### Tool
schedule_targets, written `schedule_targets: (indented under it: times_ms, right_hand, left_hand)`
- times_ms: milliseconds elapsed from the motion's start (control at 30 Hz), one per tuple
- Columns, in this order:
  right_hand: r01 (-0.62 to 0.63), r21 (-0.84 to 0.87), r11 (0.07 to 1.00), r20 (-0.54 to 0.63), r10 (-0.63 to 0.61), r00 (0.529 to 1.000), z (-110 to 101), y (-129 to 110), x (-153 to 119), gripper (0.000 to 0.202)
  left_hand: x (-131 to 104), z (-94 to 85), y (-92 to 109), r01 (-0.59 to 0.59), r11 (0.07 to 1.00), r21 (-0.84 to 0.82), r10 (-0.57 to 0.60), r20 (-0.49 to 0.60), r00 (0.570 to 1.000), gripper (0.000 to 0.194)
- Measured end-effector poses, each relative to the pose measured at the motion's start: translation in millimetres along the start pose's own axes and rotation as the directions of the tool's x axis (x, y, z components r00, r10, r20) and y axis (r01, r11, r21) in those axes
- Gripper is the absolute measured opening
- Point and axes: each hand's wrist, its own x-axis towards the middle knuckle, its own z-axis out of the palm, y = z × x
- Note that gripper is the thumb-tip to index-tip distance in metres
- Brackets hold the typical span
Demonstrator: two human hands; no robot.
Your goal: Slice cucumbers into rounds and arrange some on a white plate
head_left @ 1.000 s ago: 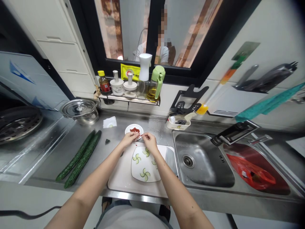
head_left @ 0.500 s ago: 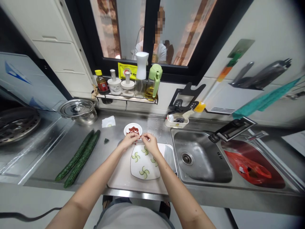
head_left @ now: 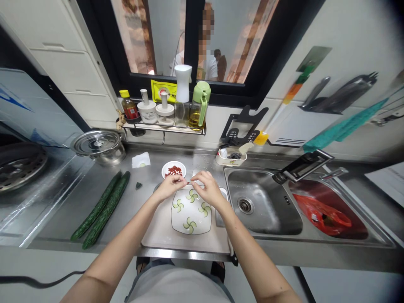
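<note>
Above the far edge of a white plate (head_left: 186,215), my left hand (head_left: 170,186) pinches a tiny red piece (head_left: 188,182). My right hand (head_left: 206,187) is beside it, thumb and fingers curved with a small gap between them, near the other end of that piece. Several pinwheels of thin green slices (head_left: 190,225) lie on the plate, which rests on a pale cutting board (head_left: 158,235). Just behind my left hand is a white bowl (head_left: 163,170) with small red pieces (head_left: 174,170) in it.
Two cucumbers (head_left: 106,208) and a lidded steel pot (head_left: 109,152) stand left. A double sink (head_left: 265,206) with a faucet (head_left: 303,166) is on the right. Behind, a rack (head_left: 164,127) holds bottles and jars. A person (head_left: 210,65) shows in the window.
My right hand has moved slightly right and its fingers have parted from the left fingertips. The red piece now shows between the hands, and the camera view has shifted a little.
</note>
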Motion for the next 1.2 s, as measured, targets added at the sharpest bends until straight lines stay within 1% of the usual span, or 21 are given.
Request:
schedule_targets:
  times_ms: [67,167,400,533,767,867,933,1000,1067,1200]
  right_hand:
    - [0.021,-0.024,0.999,0.046,-0.019,0.999,-5,-2,-1,0.017]
    - [0.036,-0.056,0.998,0.083,-0.032,0.996,-8,-3,-2,0.016]
    - [0.041,-0.079,0.996,0.137,-0.03,0.99,-2,4,-7,0.012]
    - [0.021,-0.066,0.998,0.15,-0.011,0.989,3,6,-9,0.012]
    - [-0.018,-0.049,0.999,0.121,0.024,0.992,7,5,-11,0.017]
    - [-0.035,-0.052,0.998,0.114,0.041,0.993,7,7,-12,0.018]
    - [-0.049,-0.058,0.997,0.112,0.055,0.992,8,11,-14,0.017]
    - [-0.078,-0.071,0.994,0.118,0.086,0.989,12,18,-18,0.016]
    - [-0.129,-0.094,0.987,0.132,0.141,0.981,18,27,-24,0.016]
    - [-0.206,-0.183,0.961,0.192,0.241,0.951,35,42,-36,0.016]
  left_hand:
    - [0,0.6,0,-0.041,0.998,0.042,0.04,0.01,0.999,0.027]
    - [-1,2.3,0,-0.063,0.994,0.089,0.06,0.031,0.998,0.027]
    - [-1,4.7,-2,-0.072,0.989,0.128,0.065,0.057,0.996,0.028]
    - [1,4.9,-9,-0.073,0.989,0.131,0.064,0.078,0.995,0.027]
    - [2,7.9,-14,-0.073,0.993,0.097,0.065,0.081,0.995,0.026]
    - [3,9.0,-16,-0.048,0.997,0.068,0.044,0.051,0.998,0.029]
    - [4,9.8,-21,-0.044,0.996,0.075,0.044,-0.002,0.999,0.029]
    - [5,11.4,-30,-0.036,0.99,0.137,0.046,-0.068,0.997,0.026]
    - [5,14.6,-40,-0.002,0.972,0.233,0.03,-0.116,0.993,0.022]
    - [2,25.7,-60,0.074,0.922,0.38,-0.021,-0.143,0.99,0.019]
